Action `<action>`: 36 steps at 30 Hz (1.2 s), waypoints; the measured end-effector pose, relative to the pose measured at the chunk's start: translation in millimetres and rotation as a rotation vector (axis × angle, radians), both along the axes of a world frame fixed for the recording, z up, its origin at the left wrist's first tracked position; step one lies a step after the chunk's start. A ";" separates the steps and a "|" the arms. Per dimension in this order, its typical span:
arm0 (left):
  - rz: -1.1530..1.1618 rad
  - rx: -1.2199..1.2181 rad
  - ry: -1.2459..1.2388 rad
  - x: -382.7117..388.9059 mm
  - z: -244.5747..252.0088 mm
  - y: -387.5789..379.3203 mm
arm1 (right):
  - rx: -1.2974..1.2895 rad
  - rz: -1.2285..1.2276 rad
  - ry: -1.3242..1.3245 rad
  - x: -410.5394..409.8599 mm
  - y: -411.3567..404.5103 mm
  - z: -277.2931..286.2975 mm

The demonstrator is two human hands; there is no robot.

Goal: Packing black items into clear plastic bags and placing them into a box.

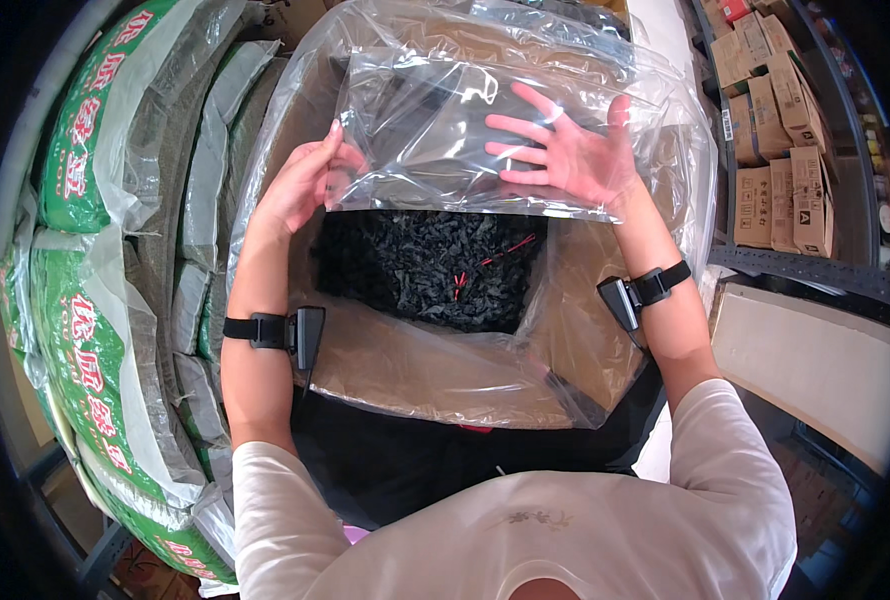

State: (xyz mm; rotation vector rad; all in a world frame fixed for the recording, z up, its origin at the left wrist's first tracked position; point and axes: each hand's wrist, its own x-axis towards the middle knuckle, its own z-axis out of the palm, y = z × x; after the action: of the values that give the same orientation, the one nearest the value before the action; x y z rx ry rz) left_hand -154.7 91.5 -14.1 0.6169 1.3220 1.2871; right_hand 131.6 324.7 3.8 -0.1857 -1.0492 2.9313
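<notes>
A clear plastic bag [422, 127] spans the space between my hands, above a large cardboard box [415, 375] lined with clear plastic film. My left hand [313, 176] pinches the bag's left edge between thumb and fingers. Behind or inside the clear plastic, my right hand [568, 150] is spread with its fingers apart; whether it is inside the bag I cannot tell. Dark, dried, crinkled pieces [430, 262], like black fungus or leaves, lie in the box below the bag. Red twist ties [460, 285] rest on the dark pieces.
Green and white woven sacks [77, 337] bearing writing are stacked along the left. At the right, a metal shelf [805, 266] holds several small cardboard cartons [779, 112]. A pale panel [805, 360] lies below the shelf. Black straps with small devices circle both forearms.
</notes>
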 end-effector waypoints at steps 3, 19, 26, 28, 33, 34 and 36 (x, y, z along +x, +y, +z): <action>0.000 -0.043 0.008 -4.0 2.1 -1.9 | 0.044 -0.024 -0.001 -1.1 -1.3 1.9; 0.088 -0.016 0.444 6.2 -11.1 9.9 | 0.943 0.563 -0.264 -8.3 -36.8 -17.4; -0.283 0.061 0.548 19.0 -7.1 7.3 | 1.259 0.555 -0.251 -53.0 -86.1 -18.7; -0.402 0.107 0.603 20.6 5.4 2.7 | 0.819 0.711 -0.460 -65.2 -99.2 21.5; -0.452 0.323 0.202 13.9 0.5 4.0 | 0.685 0.862 -0.456 -80.3 -91.3 4.6; -0.407 0.326 0.175 18.4 5.3 3.0 | 0.655 0.859 -0.471 -81.8 -89.0 2.9; -0.305 0.346 0.113 27.7 12.7 0.6 | 0.682 0.863 -0.547 -87.6 -87.6 3.3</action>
State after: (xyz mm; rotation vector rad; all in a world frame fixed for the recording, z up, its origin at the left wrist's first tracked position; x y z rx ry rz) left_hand -127.0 92.2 -1.4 1.1035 1.0493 1.2475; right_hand 44.0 237.1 7.1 -0.6761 -2.7146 2.9272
